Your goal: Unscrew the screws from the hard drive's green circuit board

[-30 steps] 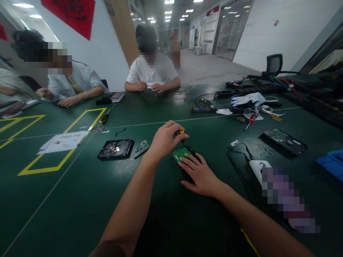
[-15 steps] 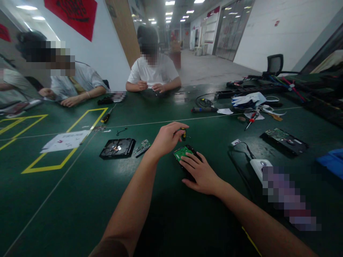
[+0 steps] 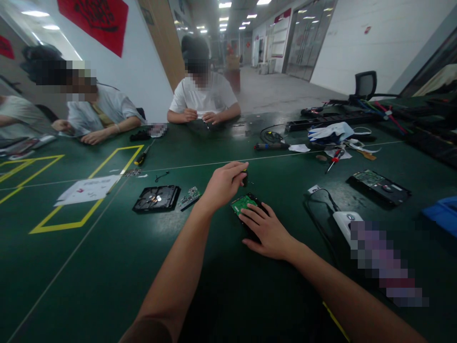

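- The left hand [image 3: 224, 186] is raised above the table [image 3: 100, 271], its thumb and fingers pinching a small yellow-and-black tool [image 3: 244, 181]; the fingers hide most of it.
- The right hand [image 3: 269, 233] grasps nothing: it lies flat with the fingers spread over a hard drive [image 3: 242, 204].
- That hard drive lies on the table in front of the person, its green circuit board facing up and partly covered by the right fingers, just below the left hand's tool.
- To the left of the left hand lie a loose circuit board [image 3: 190, 196] and, just beside it, a black drive case [image 3: 156, 198].
- Farther left are a sheet of paper [image 3: 85, 189] and a screwdriver [image 3: 142, 156] with a yellow-and-black handle.
- To the right of the right hand lies a white device [image 3: 345, 224] with a black cable [image 3: 327, 194]; a second hard drive [image 3: 380, 188] lies beyond it.
- Near the far right edge is a blue container [image 3: 442, 215].
- Beyond the hands are a red-handled screwdriver [image 3: 334, 159] and a white-and-blue glove [image 3: 332, 133].
- Across the table, a person in a white shirt [image 3: 203, 97] holds a small object with both hands.
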The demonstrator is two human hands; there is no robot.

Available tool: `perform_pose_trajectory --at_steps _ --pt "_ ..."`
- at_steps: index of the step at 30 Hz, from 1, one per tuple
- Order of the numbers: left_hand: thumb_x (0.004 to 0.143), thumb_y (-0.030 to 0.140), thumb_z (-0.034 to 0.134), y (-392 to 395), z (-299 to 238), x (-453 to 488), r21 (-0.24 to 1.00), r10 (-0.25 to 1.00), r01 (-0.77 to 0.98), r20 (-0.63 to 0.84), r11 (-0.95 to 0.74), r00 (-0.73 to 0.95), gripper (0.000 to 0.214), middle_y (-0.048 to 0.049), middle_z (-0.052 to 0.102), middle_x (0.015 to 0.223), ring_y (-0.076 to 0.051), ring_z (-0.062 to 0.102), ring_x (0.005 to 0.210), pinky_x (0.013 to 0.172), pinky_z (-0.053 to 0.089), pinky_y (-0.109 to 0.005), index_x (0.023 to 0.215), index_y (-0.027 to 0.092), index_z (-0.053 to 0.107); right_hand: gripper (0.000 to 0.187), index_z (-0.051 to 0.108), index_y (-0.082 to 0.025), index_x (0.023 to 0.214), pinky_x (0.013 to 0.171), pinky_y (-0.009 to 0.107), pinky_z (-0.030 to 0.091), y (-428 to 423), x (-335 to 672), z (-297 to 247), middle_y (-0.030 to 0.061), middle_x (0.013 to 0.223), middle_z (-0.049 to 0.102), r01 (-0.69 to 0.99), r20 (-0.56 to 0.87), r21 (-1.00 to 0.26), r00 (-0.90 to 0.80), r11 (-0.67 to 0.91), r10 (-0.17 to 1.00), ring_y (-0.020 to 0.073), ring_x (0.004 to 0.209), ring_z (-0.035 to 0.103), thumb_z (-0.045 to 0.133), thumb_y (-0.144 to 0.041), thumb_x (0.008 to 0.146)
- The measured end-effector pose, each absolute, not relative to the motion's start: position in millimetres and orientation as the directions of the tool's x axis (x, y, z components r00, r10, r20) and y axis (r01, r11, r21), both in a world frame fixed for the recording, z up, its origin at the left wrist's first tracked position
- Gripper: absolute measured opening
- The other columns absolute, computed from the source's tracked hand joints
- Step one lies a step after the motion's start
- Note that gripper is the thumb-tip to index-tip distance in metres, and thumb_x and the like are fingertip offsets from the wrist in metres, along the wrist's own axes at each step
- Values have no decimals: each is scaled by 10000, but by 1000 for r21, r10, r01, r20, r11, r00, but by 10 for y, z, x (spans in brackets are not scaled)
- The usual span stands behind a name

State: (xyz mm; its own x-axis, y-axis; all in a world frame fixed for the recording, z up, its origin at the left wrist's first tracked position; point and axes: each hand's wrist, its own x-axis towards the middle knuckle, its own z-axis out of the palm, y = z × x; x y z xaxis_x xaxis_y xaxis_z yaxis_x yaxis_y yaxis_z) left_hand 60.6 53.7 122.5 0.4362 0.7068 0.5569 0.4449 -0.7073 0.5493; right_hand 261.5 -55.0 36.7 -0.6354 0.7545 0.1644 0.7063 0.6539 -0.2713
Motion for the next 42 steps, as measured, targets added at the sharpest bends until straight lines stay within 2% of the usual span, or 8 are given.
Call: perform_pose_trajectory --at_steps 3,10,16,21,28,32,37,42 --pt "1017 123 517 520 1231 598 584 698 390 525 -712 487 377 -83 713 1250 -92 678 694 746 590 -279 1340 217 687 652 469 -243 1565 1272 601 123 -553 2620 371 110 1623 462 709 158 -272 -634 650 757 338 1549 295 556 -548 995" --pt "1014 191 584 509 1248 615 565 719 446 520 -694 461 289 -80 701 1160 -94 650 681 763 582 -294 1270 228 716 654 470 -247 1564 1270 616 125 -547 2609 390 106 1624 461 717 144 -270 -630 643 763 346 1548 294 542 -566 998" --pt "998 139 592 477 1303 616 564 701 420 524 -711 483 300 -83 702 1140 -148 689 902 867 586 -321 1258 206 725 662 475 -242 1562 1271 615 124 -547 2615 371 106 1620 467 714 138 -274 -633 644 762 345 1546 298 558 -567 990" --pt "993 64 504 488 1301 572 585 679 360 531 -727 507 366 -104 699 1232 -145 690 905 832 604 -314 1263 186 719 646 484 -242 1554 1273 607 119 -549 2620 355 105 1624 461 708 158 -277 -633 650 758 339 1555 282 558 -557 996" --pt "996 137 571 484 1338 576 559 706 433 523 -707 477 297 -76 709 1123 -130 680 812 819 591 -306 1235 212 732 657 474 -241 1563 1269 611 137 -545 2618 365 113 1617 469 707 165 -275 -632 651 757 348 1546 303 565 -547 988" --pt "988 135 587 463 1359 566 537 692 436 540 -722 479 250 -82 715 1086 -157 689 891 878 587 -337 1169 193 751 672 461 -236 1571 1272 602 132 -551 2616 357 113 1618 467 709 168 -267 -632 652 756 346 1546 302 579 -539 983" --pt "984 55 494 487 1322 533 610 694 351 521 -710 498 375 -111 686 1236 -118 685 820 766 617 -290 1268 178 706 667 457 -257 1576 1268 614 135 -550 2618 348 105 1618 468 713 167 -266 -629 649 759 351 1542 308 572 -544 984" --pt "977 59 527 490 1319 523 602 697 366 524 -710 490 343 -95 694 1166 -121 685 826 748 612 -270 1230 181 725 667 462 -243 1571 1273 610 118 -542 2617 350 108 1623 462 709 165 -268 -633 652 756 349 1545 301 566 -548 988"
